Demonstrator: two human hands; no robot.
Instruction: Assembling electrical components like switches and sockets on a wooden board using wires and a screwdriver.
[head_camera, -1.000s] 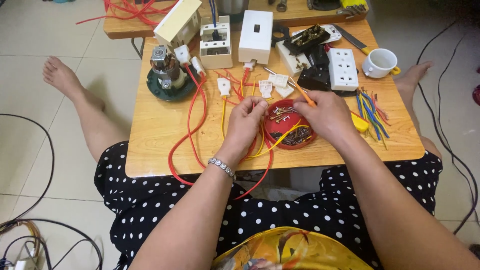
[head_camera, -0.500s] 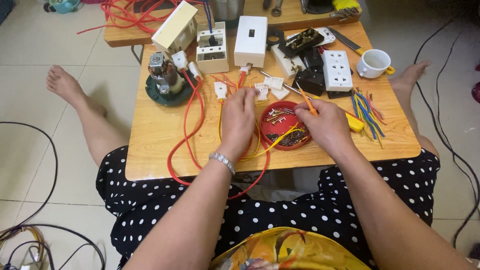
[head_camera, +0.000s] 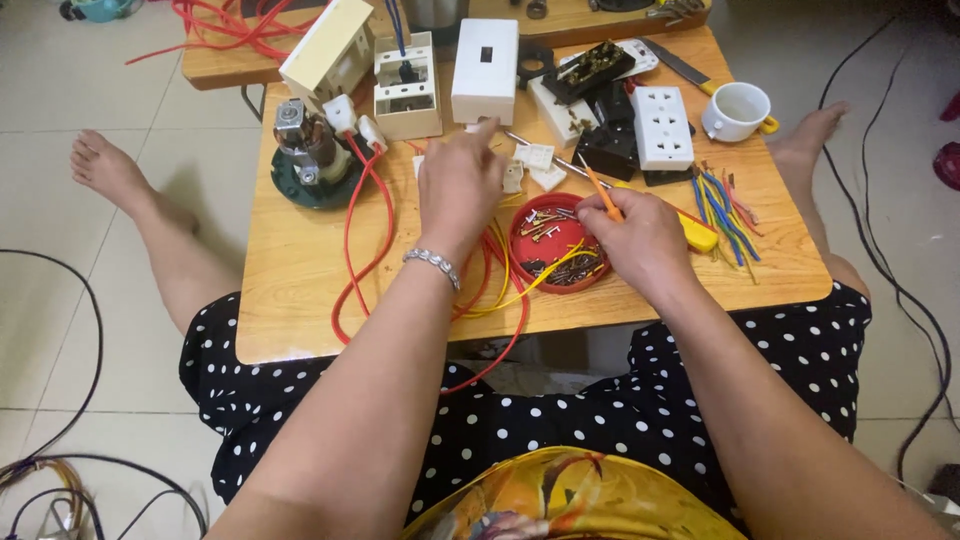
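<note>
Work in hand is wiring of small electrical fittings, judged to be at an early-to-middle stage: several housings stand open and loose wire is still unattached. The red round tray (head_camera: 556, 243) sits near the counter's (head_camera: 300, 270) front edge, right of centre, and holds a loose heap of small screws and metal terminal bits; a yellow wire (head_camera: 515, 296) runs out over its rim toward 7 o'clock. The right hand (head_camera: 640, 240) rests at the tray's 3 o'clock edge, fingers curled and pinching an orange-handled screwdriver (head_camera: 598, 196) whose shaft points toward 11 o'clock. The left hand (head_camera: 458, 185) reaches away from the tray toward 12 o'clock, forefinger stretched out and the other fingers loosely bent, its tip just at the white switch box (head_camera: 485, 57); whether it pinches anything I cannot tell. Small white terminal pieces (head_camera: 538, 158) lie between the two hands, unconnected as far as visible. At 11 o'clock of the tray an open cream wall box (head_camera: 405, 85) has blue wires entering from above, with little else discernible inside. Red wire (head_camera: 350, 235) loops from a metal part on a dark green round base (head_camera: 310, 165) at 10 o'clock down over the counter's front edge. At 1 o'clock lies a white multi-socket plate (head_camera: 663, 125) on black parts; beyond it a white cup (head_camera: 738, 108), which appears empty. Cut wire ends in blue, green and red (head_camera: 725, 205) lie at 3 o'clock, unused.
</note>
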